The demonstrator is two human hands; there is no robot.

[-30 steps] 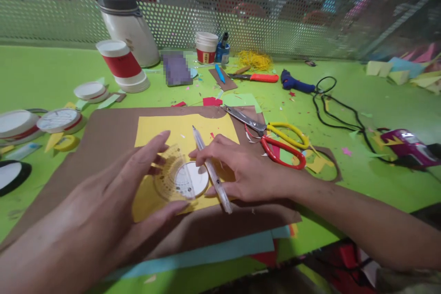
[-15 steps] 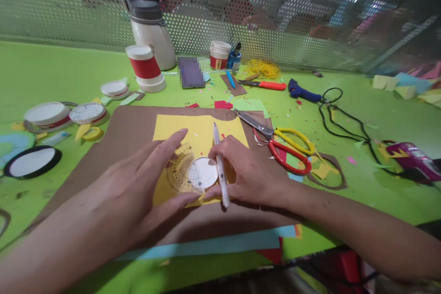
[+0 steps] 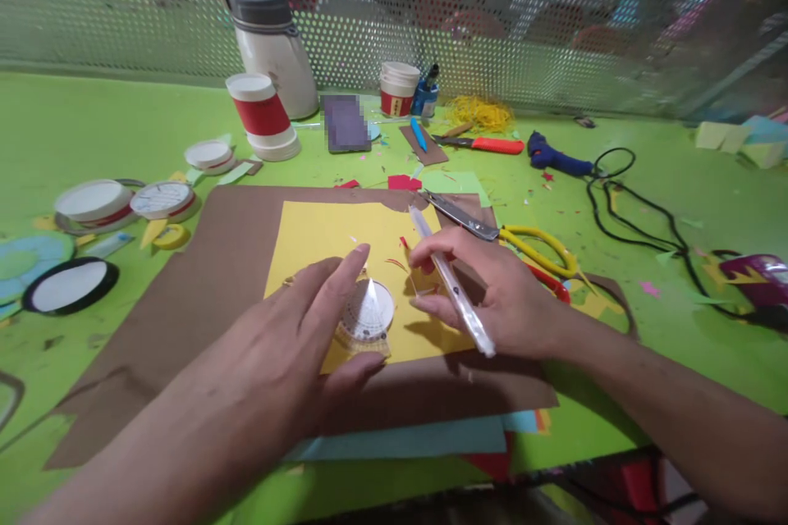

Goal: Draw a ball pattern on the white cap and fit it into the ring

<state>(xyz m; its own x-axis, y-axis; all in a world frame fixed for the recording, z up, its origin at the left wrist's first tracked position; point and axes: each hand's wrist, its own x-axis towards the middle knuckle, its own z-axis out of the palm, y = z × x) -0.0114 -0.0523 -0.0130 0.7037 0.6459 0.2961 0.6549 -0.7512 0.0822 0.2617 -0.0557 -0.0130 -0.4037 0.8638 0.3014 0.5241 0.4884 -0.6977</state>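
Observation:
A clear plastic protractor (image 3: pixel 363 336) lies over a small white disc (image 3: pixel 382 305) on a sheet of yellow paper (image 3: pixel 313 234). My left hand (image 3: pixel 308 320) grips the protractor at its left and lower edges, thumb in front, and hides part of it. To the right, my right hand (image 3: pixel 486 287) is closed around a pen (image 3: pixel 452 283) with a pale, see-through barrel, tilted with its upper end to the far left. The hand is just above the yellow paper, apart from the disc. Under the paper lies brown cardboard (image 3: pixel 227 262).
Scissors (image 3: pixel 535 250) with yellow and red handles lie beyond my right hand. A knife (image 3: pixel 492 145), a blue glue gun (image 3: pixel 557 157) and its black cord are farther back. White round lids (image 3: pixel 92 201) and a tape ring (image 3: pixel 171 236) sit left. A jug (image 3: pixel 277 57) stands behind.
My right hand has moved right, away from the disc, with the pen more tilted. The protractor has turned and slid further over the disc under my left hand.

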